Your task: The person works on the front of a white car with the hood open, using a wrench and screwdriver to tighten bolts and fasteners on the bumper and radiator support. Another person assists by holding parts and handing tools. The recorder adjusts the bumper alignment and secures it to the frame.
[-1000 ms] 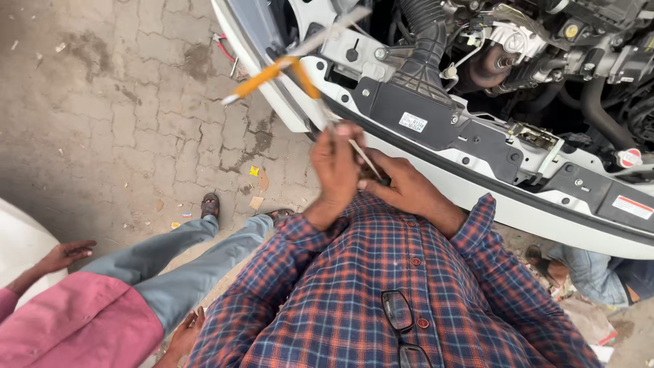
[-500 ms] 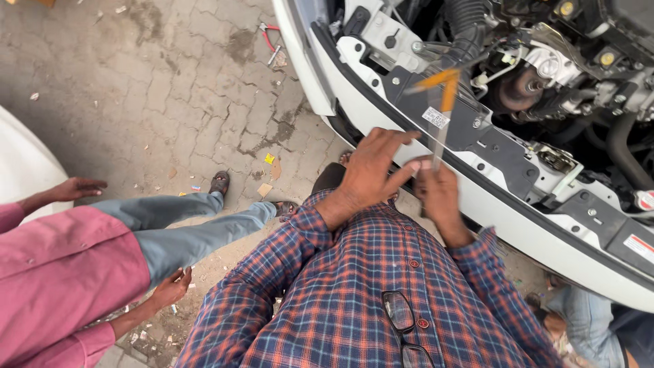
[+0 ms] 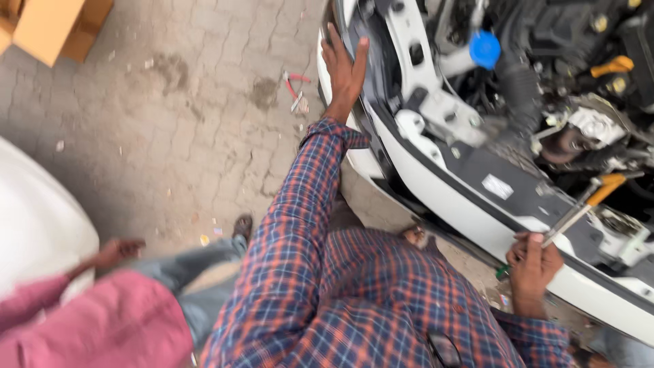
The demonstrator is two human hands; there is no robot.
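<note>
Orange-handled screwdriver (image 3: 579, 208) — seemingly metal-shafted; gripped.

Blue-and-orange plaid sleeve (image 3: 300, 204), orange-handled screwdriver (image 3: 586, 201), white bumper (image 3: 470, 218), blue cap (image 3: 484, 49), pink shirt (image 3: 88, 327).

Grey interlocking paving stones (image 3: 170, 129) in daylight, cardboard box (image 3: 48, 27) at the edge.

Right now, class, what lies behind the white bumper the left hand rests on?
Behind the bumper sits the open engine bay: a blue cap, black hoses and a yellow handle. The left hand covers the corner; deeper parts are too dark to tell.
</note>
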